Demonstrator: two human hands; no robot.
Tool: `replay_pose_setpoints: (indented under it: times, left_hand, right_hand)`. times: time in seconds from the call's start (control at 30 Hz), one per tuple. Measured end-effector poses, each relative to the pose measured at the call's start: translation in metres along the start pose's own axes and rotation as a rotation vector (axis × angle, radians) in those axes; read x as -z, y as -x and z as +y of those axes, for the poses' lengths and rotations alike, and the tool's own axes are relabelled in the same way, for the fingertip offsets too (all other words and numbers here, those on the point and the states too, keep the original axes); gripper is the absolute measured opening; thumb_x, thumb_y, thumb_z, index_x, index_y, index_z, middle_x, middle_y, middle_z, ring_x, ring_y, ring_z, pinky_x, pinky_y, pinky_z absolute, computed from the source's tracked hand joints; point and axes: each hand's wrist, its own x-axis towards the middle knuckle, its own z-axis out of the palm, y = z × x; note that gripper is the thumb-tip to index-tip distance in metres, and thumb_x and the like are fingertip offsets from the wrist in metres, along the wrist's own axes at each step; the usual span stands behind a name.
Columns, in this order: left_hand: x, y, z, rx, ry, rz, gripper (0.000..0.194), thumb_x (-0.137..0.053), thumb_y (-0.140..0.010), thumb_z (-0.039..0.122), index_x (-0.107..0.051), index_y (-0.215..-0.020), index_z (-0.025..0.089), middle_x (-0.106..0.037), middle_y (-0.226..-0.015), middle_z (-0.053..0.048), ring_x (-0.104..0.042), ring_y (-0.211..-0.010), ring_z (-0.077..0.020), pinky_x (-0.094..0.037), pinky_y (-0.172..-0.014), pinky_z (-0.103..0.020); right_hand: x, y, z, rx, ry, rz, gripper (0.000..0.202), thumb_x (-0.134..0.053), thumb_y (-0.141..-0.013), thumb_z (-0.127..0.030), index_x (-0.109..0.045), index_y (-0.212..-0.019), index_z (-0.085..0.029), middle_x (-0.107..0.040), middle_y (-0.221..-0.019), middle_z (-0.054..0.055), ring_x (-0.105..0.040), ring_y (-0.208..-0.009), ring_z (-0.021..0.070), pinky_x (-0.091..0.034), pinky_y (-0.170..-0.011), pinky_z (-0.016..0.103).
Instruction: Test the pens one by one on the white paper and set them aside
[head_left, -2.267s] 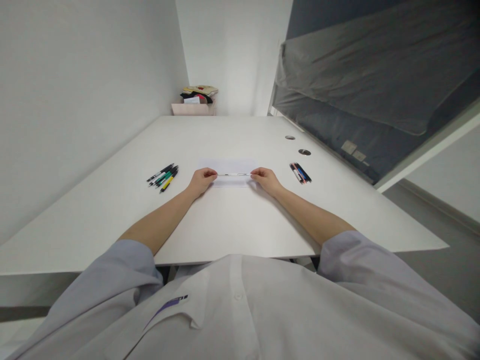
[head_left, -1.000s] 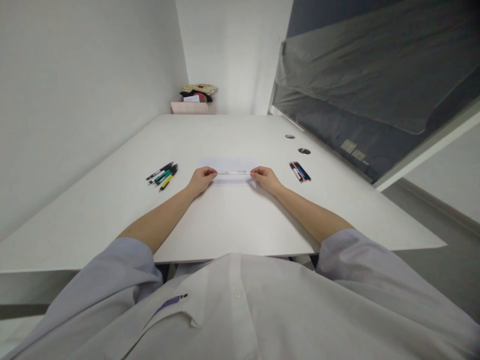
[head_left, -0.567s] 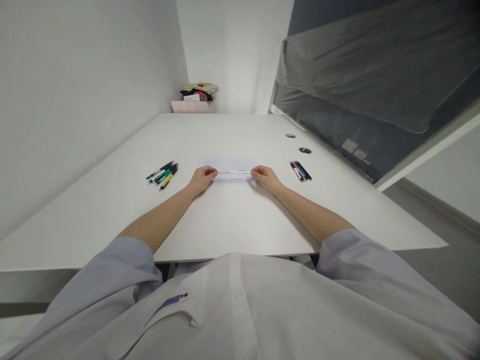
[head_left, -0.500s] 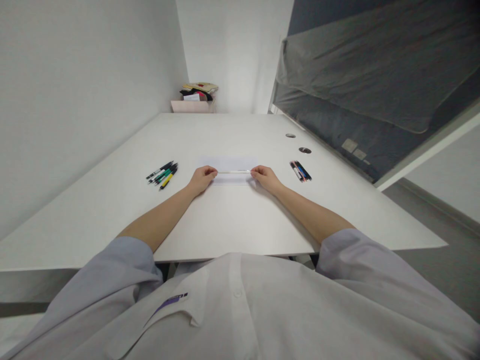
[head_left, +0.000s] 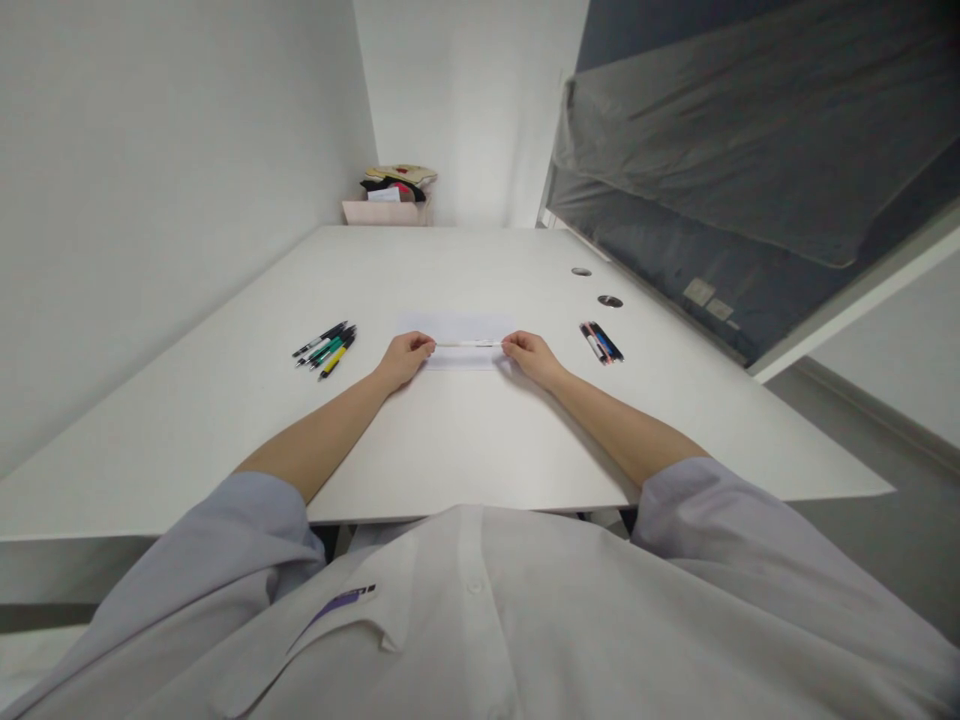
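Observation:
A slim white pen (head_left: 466,344) is held level from side to side, its two ends pinched in my fingers. My left hand (head_left: 406,359) closes on the left end, thumb and fingers together. On the right end, my right hand (head_left: 531,356) has a similar pinch. Small dark marks show on the pen's right half; its tips are hidden by my fingers. Beneath it lies a pale sheet of paper (head_left: 456,326) on the white table (head_left: 465,440).
Several pens with black, green and yellow parts (head_left: 327,350) lie left of my left hand. Another group of pens (head_left: 601,342) lies to the right. A pale box (head_left: 382,213) with cloth-like items stands at the far edge. A dark covered panel (head_left: 720,150) borders the right side.
Both hands stay in nearly the same place. The dark marks on the pen look slightly shifted, as if it has turned a little between my fingers.

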Motion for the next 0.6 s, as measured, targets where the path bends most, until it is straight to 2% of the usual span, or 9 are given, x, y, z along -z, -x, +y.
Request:
replay_pose_setpoints:
  times: [0.6]
  left_hand:
    - [-0.0003,0.0011,0.0031,-0.020,-0.061,-0.035,0.029,-0.065,-0.078,0.045,-0.067,-0.080,0.016,-0.066,-0.074,-0.004,-0.055,-0.070,-0.0153,-0.044,-0.070,-0.030]
  right_hand:
    - [-0.0007,-0.0007,-0.0004,0.002,0.045,-0.001,0.018,-0.057,-0.078,-0.038,-0.056,-0.073,-0.020,-0.053,-0.065,-0.002,-0.044,-0.064,0.0138,-0.035,-0.063,0.028]
